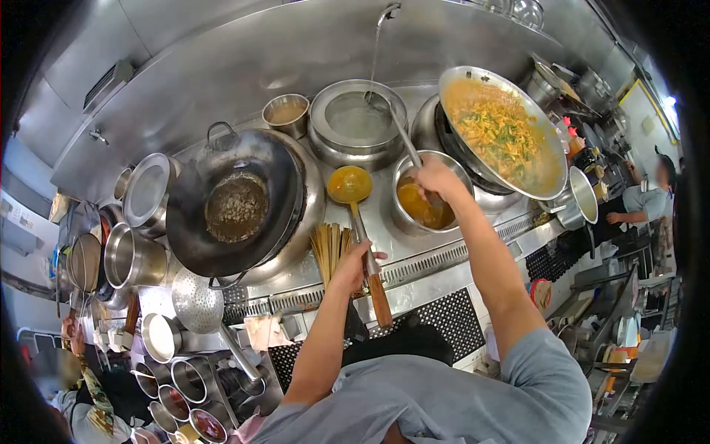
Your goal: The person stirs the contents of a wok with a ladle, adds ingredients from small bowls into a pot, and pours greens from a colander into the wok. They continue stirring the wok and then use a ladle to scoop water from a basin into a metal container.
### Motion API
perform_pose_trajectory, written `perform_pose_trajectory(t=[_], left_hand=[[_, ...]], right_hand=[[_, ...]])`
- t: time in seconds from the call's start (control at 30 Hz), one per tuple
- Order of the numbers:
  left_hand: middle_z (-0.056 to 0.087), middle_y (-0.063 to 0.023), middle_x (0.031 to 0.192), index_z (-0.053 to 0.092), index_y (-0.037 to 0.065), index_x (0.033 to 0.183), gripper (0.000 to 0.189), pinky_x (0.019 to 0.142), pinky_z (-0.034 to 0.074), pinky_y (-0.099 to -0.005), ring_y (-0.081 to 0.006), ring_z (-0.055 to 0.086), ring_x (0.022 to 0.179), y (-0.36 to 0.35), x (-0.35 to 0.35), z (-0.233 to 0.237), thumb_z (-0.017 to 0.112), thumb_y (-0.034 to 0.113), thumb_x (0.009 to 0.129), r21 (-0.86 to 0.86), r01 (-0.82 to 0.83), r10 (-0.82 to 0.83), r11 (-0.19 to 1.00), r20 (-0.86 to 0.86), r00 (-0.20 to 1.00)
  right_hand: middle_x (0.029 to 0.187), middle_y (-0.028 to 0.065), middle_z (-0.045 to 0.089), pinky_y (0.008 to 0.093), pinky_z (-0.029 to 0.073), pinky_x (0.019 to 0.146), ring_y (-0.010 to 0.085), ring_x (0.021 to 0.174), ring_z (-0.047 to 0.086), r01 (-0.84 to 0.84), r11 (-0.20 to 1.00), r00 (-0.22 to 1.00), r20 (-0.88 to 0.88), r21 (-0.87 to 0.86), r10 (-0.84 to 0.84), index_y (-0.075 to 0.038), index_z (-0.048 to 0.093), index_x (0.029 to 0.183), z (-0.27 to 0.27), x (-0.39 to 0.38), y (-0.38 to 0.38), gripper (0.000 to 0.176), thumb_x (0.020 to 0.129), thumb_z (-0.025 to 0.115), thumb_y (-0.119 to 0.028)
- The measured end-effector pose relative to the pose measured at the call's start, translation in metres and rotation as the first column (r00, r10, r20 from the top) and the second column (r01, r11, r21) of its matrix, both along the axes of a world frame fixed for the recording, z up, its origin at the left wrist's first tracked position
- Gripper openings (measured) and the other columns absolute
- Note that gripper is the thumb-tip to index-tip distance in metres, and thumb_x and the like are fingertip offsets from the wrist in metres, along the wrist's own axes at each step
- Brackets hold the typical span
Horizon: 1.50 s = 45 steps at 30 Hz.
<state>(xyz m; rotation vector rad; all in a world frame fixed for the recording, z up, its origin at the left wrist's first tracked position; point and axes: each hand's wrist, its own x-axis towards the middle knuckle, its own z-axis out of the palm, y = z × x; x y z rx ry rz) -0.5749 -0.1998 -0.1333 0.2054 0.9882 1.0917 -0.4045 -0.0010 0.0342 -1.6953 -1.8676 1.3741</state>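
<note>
My left hand [353, 265] is closed around the handle of a ladle [350, 184], whose bowl is coated with orange-yellow sauce. My right hand [436, 180] grips a second ladle [404, 133]. Its head reaches over a water-filled pot [323, 111] where a stream falls from the tap [390, 10]. Below my right hand stands a steel pot [469, 185] holding orange liquid. A bamboo brush [328, 248] lies beside my left hand. To the right, a wide pan [560, 174] holds orange sauce with yellow and green pieces.
A black wok [185, 237] with dark, bubbling liquid sits on the left burner. A small pot [286, 109] stands behind it. Strainer ladle [198, 300], steel pots [150, 264] and sauce containers [174, 402] fill the left side. Other people [651, 200] are at both sides.
</note>
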Motion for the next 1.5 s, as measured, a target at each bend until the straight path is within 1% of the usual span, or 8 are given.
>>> perform_pose_trajectory(t=[0.07, 0.13, 0.6, 0.9, 1.1, 1.17, 1.3, 1.5], left_hand=[[0.070, -0.0159, 0.092, 0.047, 0.006, 0.117, 0.037, 0.064, 0.053, -0.0375, -0.0236, 0.064, 0.072, 0.015, -0.002, -0.002, 0.042, 0.040, 0.104, -0.076, 0.007, -0.003, 0.997, 0.050, 0.999], [0.070, -0.0169, 0.094, 0.050, 0.005, 0.115, 0.039, 0.066, 0.054, -0.0379, -0.0244, 0.065, 0.075, 0.030, -0.001, 0.009, 0.040, 0.041, 0.104, -0.087, 0.014, -0.015, 0.996, -0.017, 1.000], [0.056, -0.0062, 0.067, 0.053, 0.002, 0.094, 0.025, 0.048, 0.050, -0.0266, -0.0105, 0.048, 0.048, 0.159, -0.028, -0.050, 0.037, 0.019, 0.103, -0.182, -0.352, 0.354, 0.918, -0.022, 0.935], [0.052, -0.0118, 0.060, 0.052, 0.006, 0.080, 0.019, 0.052, 0.044, -0.0302, -0.0229, 0.050, 0.052, 0.187, -0.060, -0.151, 0.048, 0.017, 0.096, -0.150, -0.356, 0.360, 0.922, -0.001, 0.933], [0.063, -0.0186, 0.093, 0.050, -0.005, 0.118, 0.025, 0.068, 0.064, -0.0436, -0.0313, 0.069, 0.077, 0.197, -0.050, -0.109, 0.039, 0.005, 0.098, -0.418, -0.480, 0.578, 0.771, 0.144, 0.803], [0.061, -0.0220, 0.103, 0.048, -0.007, 0.122, 0.029, 0.068, 0.063, -0.0446, -0.0328, 0.069, 0.084, 0.193, -0.043, -0.127, 0.040, 0.003, 0.096, -0.286, -0.529, 0.576, 0.799, 0.112, 0.810], [0.061, -0.0240, 0.111, 0.046, -0.007, 0.128, 0.036, 0.069, 0.063, -0.0458, -0.0351, 0.068, 0.086, 0.193, -0.042, -0.141, 0.045, 0.001, 0.093, -0.176, -0.555, 0.582, 0.813, 0.259, 0.771], [0.065, -0.0241, 0.104, 0.044, 0.006, 0.137, 0.048, 0.067, 0.061, -0.0455, -0.0405, 0.067, 0.085, 0.206, -0.019, -0.035, 0.050, 0.002, 0.089, -0.104, -0.646, 0.517, 0.757, -0.508, 0.688]], right_hand=[[0.066, 0.0050, 0.056, 0.0289, 0.045, 0.043, 0.0138, 0.047, 0.054, -0.035, 0.868, 0.835, -0.492, -0.496, -0.248, 0.006, 0.051, 0.115, -0.019, 0.013, 0.022, 0.027, 0.095, 0.053, -0.013], [0.071, -0.0024, 0.051, 0.0230, 0.042, 0.043, 0.0076, 0.050, 0.050, -0.446, 0.504, 0.265, -0.648, -0.739, -0.714, 0.003, 0.053, 0.112, -0.034, 0.032, 0.031, 0.023, 0.094, 0.056, -0.011], [0.068, -0.0019, 0.045, 0.0219, 0.034, 0.034, 0.0060, 0.043, 0.043, -0.254, 0.694, 0.691, -0.629, -0.674, -0.357, 0.001, 0.050, 0.127, 0.046, 0.114, -0.039, 0.039, 0.089, 0.055, -0.010], [0.066, 0.0077, 0.054, 0.0344, 0.047, 0.045, 0.0199, 0.048, 0.056, -0.216, 0.974, 0.975, -0.037, 0.076, 0.219, 0.004, 0.047, 0.125, 0.013, 0.082, 0.044, 0.041, 0.087, 0.054, -0.011], [0.068, -0.0013, 0.047, 0.0259, 0.035, 0.038, 0.0094, 0.045, 0.044, -0.211, 0.681, 0.715, -0.585, -0.702, -0.382, -0.002, 0.052, 0.117, -0.011, 0.067, 0.077, 0.030, 0.089, 0.055, -0.012], [0.067, -0.0026, 0.044, 0.0227, 0.031, 0.037, 0.0066, 0.044, 0.040, -0.370, 0.492, 0.484, -0.615, -0.788, -0.622, -0.002, 0.053, 0.119, -0.017, 0.079, 0.069, 0.030, 0.091, 0.054, -0.011], [0.067, -0.0028, 0.043, 0.0230, 0.031, 0.034, 0.0059, 0.041, 0.037, -0.356, 0.493, 0.519, -0.607, -0.793, -0.601, -0.002, 0.052, 0.124, 0.008, 0.102, 0.042, 0.035, 0.090, 0.052, -0.010], [0.066, 0.0009, 0.043, 0.0266, 0.032, 0.035, 0.0102, 0.040, 0.042, -0.265, 0.597, 0.689, -0.582, -0.757, -0.432, 0.002, 0.044, 0.130, 0.047, 0.126, 0.002, 0.049, 0.082, 0.054, -0.002]])
